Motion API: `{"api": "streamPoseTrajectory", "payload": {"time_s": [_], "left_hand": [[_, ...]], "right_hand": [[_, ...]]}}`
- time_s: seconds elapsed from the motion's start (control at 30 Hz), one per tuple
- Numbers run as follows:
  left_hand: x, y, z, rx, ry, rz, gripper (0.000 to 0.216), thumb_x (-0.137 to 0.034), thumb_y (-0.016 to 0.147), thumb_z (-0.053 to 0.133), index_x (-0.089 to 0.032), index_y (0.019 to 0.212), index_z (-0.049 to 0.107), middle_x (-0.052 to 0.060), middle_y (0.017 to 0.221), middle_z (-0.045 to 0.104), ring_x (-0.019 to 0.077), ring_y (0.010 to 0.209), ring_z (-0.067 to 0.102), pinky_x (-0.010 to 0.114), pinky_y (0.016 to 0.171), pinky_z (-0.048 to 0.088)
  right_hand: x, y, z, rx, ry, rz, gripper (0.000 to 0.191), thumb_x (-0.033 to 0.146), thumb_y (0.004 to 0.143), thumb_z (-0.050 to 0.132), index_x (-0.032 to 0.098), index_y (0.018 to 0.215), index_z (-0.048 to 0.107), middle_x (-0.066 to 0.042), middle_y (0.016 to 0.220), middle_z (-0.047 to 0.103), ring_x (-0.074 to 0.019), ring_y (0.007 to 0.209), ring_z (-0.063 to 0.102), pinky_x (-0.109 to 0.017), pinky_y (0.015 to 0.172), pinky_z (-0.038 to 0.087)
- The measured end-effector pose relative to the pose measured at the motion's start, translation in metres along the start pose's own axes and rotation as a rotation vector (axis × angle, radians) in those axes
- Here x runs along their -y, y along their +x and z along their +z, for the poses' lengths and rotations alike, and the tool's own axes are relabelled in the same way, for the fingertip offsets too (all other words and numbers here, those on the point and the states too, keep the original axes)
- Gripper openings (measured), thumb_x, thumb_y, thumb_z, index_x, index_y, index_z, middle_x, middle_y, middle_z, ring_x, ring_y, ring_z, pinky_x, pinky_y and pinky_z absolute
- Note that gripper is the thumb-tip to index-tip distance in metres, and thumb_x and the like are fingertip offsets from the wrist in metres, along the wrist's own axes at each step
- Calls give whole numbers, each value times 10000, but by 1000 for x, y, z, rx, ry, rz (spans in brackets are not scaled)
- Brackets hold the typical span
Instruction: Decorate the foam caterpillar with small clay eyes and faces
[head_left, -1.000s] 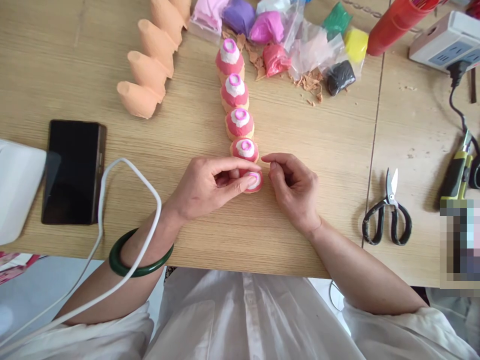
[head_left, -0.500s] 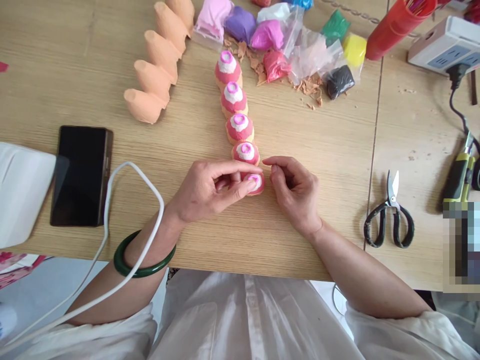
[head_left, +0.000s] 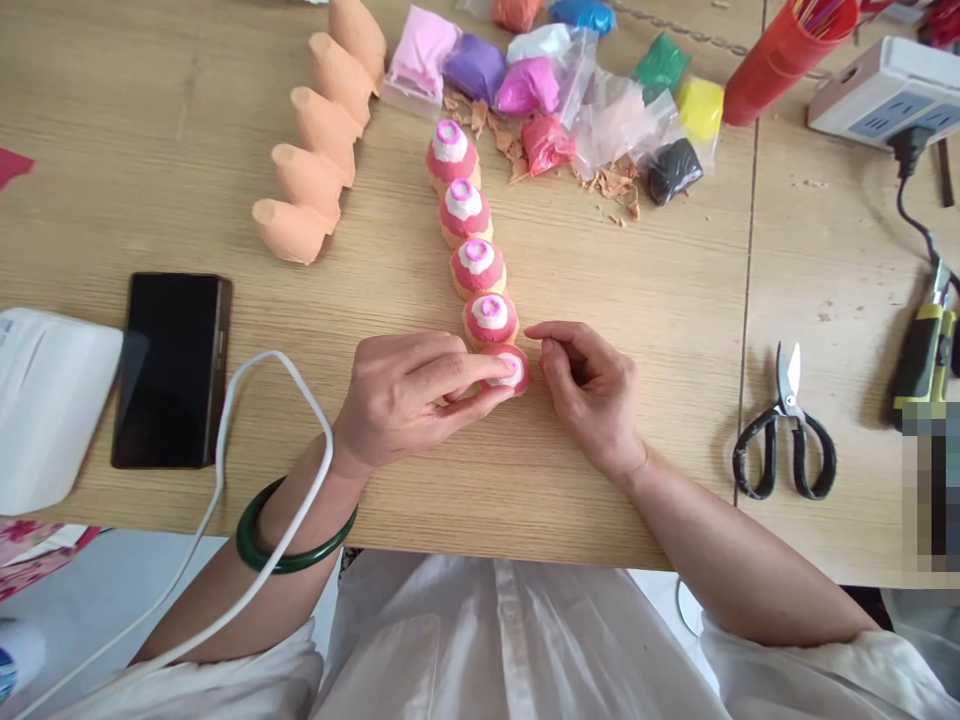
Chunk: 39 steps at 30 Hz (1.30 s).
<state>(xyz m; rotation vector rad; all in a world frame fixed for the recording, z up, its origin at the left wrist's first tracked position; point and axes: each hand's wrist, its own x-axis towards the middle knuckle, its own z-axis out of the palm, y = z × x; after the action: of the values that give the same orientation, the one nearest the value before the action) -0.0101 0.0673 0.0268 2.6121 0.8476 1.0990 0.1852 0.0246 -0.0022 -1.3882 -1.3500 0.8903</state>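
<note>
A row of several rounded cups (head_left: 477,264), coated in pink and white clay with bright pink rings on top, runs away from me, like a strip of egg carton. My left hand (head_left: 409,395) is closed on the nearest clay-coated cup (head_left: 519,384). Its index fingertip presses the top ring and its thumb lies along the near side. Just right of the row, my right hand (head_left: 592,390) is closed, with the index finger over the thumb and the other fingers curled. Whatever it may hold is hidden. It does not touch the cups.
An orange cone strip (head_left: 319,140) lies back left. Bagged coloured clay (head_left: 529,85) and brown scraps (head_left: 615,182) are behind. Scissors (head_left: 787,430), a cutter (head_left: 919,350), a power strip (head_left: 885,95) and a red cup (head_left: 784,60) stand right; a phone (head_left: 174,370) and white cable (head_left: 319,410) left.
My left index finger has moved from the far edge of the nearest cup onto its ring, and the thumb has dropped toward the near side. My right hand has hardly moved. The view shifts slightly.
</note>
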Motion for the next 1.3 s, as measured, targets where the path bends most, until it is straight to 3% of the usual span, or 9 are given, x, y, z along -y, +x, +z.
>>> {"api": "streamPoseTrajectory", "payload": {"time_s": [0.63, 0.83, 1.3], "left_hand": [[2, -2, 3, 4, 93, 66, 106, -251, 962, 770, -263, 868, 722, -74, 559, 578, 86, 476, 517, 254, 511, 397], [1, -3, 2, -11, 17, -17, 79, -278, 951, 793, -276, 989, 724, -84, 586, 621, 77, 477, 556, 245, 511, 413], [-2, -1, 4, 25, 39, -15, 85, -250, 972, 756, -264, 902, 711, -63, 600, 657, 96, 493, 581, 263, 534, 438]], "right_hand": [[2, 1, 0, 5, -28, -26, 206, 132, 971, 534, 167, 980, 737, 18, 749, 688, -78, 573, 541, -234, 547, 446], [2, 2, 0, 5, -17, -27, 202, 137, 975, 534, 166, 982, 735, 16, 747, 685, -80, 572, 537, -235, 545, 442], [2, 1, -1, 6, -44, -12, 205, 161, 974, 538, 177, 984, 742, 12, 755, 699, -85, 569, 526, -242, 551, 444]]}}
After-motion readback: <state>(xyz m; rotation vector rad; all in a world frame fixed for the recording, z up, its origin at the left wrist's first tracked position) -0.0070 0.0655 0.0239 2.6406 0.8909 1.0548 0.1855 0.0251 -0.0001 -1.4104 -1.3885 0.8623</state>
